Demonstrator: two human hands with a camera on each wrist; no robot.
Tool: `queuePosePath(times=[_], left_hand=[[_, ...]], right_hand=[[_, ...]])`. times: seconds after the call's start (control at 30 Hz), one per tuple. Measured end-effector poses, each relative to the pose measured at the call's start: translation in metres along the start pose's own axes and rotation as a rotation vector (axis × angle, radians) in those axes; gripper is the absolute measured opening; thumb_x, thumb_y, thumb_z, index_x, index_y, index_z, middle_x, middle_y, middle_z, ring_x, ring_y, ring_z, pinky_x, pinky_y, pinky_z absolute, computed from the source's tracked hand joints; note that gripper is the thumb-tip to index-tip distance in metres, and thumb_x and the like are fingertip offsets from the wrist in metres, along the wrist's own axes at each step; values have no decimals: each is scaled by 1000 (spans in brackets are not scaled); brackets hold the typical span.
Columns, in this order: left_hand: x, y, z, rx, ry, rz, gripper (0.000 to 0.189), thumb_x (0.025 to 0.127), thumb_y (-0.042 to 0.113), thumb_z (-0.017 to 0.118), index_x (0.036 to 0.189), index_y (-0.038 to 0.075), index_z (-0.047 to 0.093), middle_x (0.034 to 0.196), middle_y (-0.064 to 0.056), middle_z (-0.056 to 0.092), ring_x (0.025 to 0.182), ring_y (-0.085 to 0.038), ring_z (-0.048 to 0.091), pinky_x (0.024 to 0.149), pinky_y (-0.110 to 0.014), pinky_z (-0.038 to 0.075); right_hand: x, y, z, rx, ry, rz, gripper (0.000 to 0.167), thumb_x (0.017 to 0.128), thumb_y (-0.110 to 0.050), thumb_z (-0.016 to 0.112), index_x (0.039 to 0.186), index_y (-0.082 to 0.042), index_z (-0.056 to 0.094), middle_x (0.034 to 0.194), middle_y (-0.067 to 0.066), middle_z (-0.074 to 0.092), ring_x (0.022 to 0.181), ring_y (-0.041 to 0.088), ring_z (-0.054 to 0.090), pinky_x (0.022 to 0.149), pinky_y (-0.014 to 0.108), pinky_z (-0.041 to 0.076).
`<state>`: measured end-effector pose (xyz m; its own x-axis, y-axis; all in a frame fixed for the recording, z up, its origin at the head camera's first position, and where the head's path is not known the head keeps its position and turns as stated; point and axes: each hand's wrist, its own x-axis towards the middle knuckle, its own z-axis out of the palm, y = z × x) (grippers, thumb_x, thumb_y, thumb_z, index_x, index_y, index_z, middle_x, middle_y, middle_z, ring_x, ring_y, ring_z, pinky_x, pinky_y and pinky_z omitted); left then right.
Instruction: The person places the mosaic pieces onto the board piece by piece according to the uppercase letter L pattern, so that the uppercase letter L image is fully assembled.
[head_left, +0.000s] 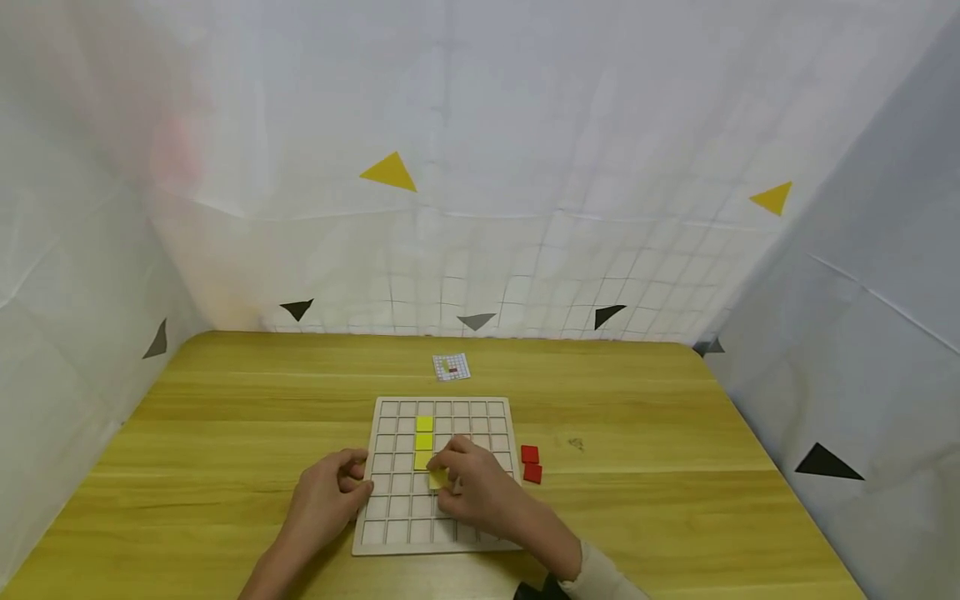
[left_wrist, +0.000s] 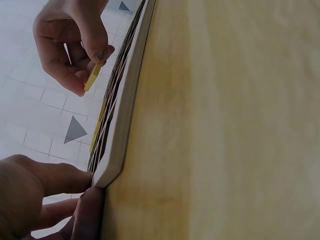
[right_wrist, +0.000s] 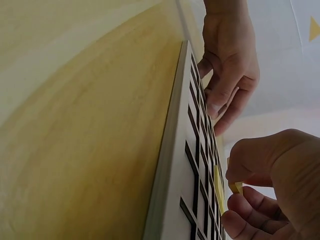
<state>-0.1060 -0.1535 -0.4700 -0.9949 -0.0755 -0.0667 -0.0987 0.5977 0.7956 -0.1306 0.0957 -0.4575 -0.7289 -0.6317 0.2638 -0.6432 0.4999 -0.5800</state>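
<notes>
A square wooden grid board (head_left: 435, 550) lies on the table in the head view. Three yellow square tiles (head_left: 424, 442) sit in its cells, one behind another in a single column. Between thumb and fingers my right hand (head_left: 483, 493) pinches another yellow tile (head_left: 437, 480), just in front of the nearest of those three. That tile (left_wrist: 91, 77) is tilted and above the board's surface in the left wrist view. My left hand (head_left: 321, 500) holds the board's left edge, its thumb and finger (left_wrist: 65, 178) meeting at the rim. The right hand hides several cells.
Two red square tiles (head_left: 531, 464) lie on the table just right of the board. Behind the board is a small printed card (head_left: 452, 367) with a coloured grid pattern. White sheeting (head_left: 525, 167) with triangle marks surrounds the wooden table (head_left: 247, 400) at the back and sides.
</notes>
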Motion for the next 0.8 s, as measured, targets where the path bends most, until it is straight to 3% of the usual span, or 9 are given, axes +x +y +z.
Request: queuePosePath(times=[0.3, 0.8], left_hand=[[1, -2, 1, 6, 4, 12, 42, 81, 6, 78, 121, 2, 68, 91, 0, 64, 76, -10, 62, 66, -28, 50], [1, -1, 1, -4, -8, -7, 42, 82, 6, 78, 122, 2, 67, 92, -1, 63, 77, -11, 62, 66, -28, 51]], right_hand=[[6, -5, 4, -59, -10, -30, 32, 78, -1, 73, 109, -7, 72, 99, -2, 57, 79, 7, 57, 69, 13, 46], [15, -4, 12, -65, -63, -26, 27, 81, -6, 75, 108, -9, 72, 98, -3, 55, 77, 3, 54, 66, 12, 44]])
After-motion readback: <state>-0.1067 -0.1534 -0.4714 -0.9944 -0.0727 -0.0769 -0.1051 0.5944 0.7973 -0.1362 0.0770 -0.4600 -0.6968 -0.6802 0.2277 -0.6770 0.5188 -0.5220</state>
